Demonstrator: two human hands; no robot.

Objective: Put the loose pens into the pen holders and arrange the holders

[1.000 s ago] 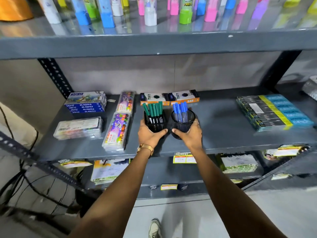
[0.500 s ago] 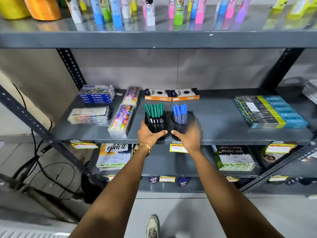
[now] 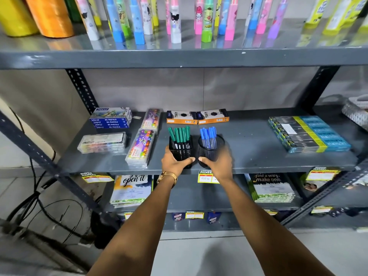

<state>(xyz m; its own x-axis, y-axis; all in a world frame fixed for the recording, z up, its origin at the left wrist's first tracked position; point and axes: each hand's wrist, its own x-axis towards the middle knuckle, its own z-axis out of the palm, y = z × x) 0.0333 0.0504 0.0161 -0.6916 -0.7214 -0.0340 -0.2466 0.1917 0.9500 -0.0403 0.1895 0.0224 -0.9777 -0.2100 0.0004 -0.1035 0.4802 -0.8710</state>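
Observation:
Two black mesh pen holders stand side by side near the front edge of the grey middle shelf point(image 3: 258, 156). The left holder point(image 3: 181, 149) is square and holds several green pens point(image 3: 180, 134). The right holder point(image 3: 210, 151) is round and holds several blue pens point(image 3: 208, 135). My left hand point(image 3: 175, 163) grips the square holder from the front. My right hand point(image 3: 220, 163), slightly blurred, wraps the front of the round holder. The two holders nearly touch.
Behind the holders lie two orange-and-black boxes point(image 3: 197, 116). Crayon packs point(image 3: 142, 146), a clear case point(image 3: 102, 142) and blue oil-pastel boxes point(image 3: 111, 118) sit to the left. A stack of teal-and-yellow packs point(image 3: 308, 134) lies to the right. The upper shelf carries colourful bottles.
Both holders have been drawn toward the front edge of the shelf with my hands still on them. The camera has pulled back and tilted up.

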